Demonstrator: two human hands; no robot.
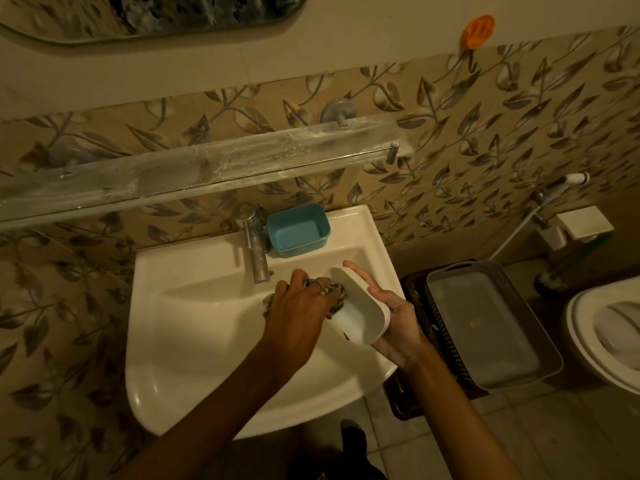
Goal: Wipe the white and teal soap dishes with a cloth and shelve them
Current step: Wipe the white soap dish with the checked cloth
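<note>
Over the sink basin (194, 327) my right hand (394, 317) holds the white soap dish (360, 313) tilted on its side, with the index finger stretched along its back. My left hand (298, 313) grips a patterned cloth (337, 294) and presses it into the dish's open side. The teal soap dish (298, 230) stands upright on the sink's back rim, just right of the tap (254, 244). A long glass shelf (207, 168) runs along the wall above the sink.
A grey basket (485, 327) stacked in a dark one sits on the floor right of the sink. A toilet (609, 334) stands at the far right. An orange holder (477, 31) hangs on the wall, and a mirror (138, 15) hangs above.
</note>
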